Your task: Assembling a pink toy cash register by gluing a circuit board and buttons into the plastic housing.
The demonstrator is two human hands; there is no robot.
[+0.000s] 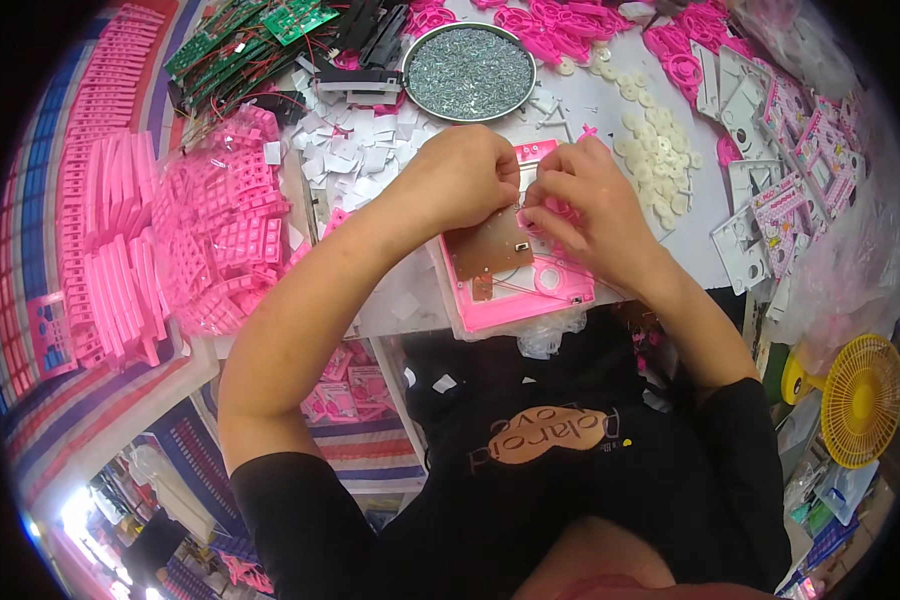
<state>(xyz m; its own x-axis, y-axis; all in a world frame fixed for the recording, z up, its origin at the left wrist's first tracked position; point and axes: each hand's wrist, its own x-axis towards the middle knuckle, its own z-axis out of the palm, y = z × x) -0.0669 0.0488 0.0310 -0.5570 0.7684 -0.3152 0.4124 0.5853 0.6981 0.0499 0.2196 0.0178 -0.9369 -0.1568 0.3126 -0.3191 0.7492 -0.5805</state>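
A pink plastic housing (490,314) lies in front of me at the table's near edge. Over its left part sits a brown circuit board (488,246), with thin wires and a smaller brown board piece (483,287) beside it. My left hand (467,178) reaches over the board's far edge, thumb and fingers pinched together. Close to its fingertips, my right hand (592,205) is also closed in a pinch above the housing's right side. What either pinch holds is too small or hidden to name.
A round tray of small metal screws (470,72) stands beyond my hands. White paper pieces (355,150) and bagged pink keypads (235,220) lie left, green circuit boards (292,18) far left. Cream discs (656,165) and white panels (745,190) lie right, near a yellow fan (863,400).
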